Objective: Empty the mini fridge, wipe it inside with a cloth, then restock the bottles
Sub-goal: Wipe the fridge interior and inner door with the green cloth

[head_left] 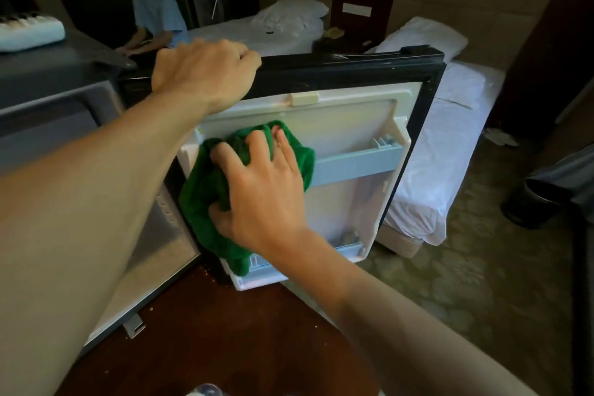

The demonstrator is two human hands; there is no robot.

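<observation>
Beds (434,138) behind; wiping step: left hand (199,74) grips fridge door (353,67) top, right hand (266,190) with spread fingers (257,145) clutches green cloth (205,202) against it; lower shelf (347,249) probably next.

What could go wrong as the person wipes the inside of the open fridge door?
1. The green cloth has a loose end hanging by the lower door shelf; it could snag there.
2. Hard pressure from the right hand might crack the blue shelf rail beside it.
3. If the left hand slips off the fridge door, it may swing away.
</observation>
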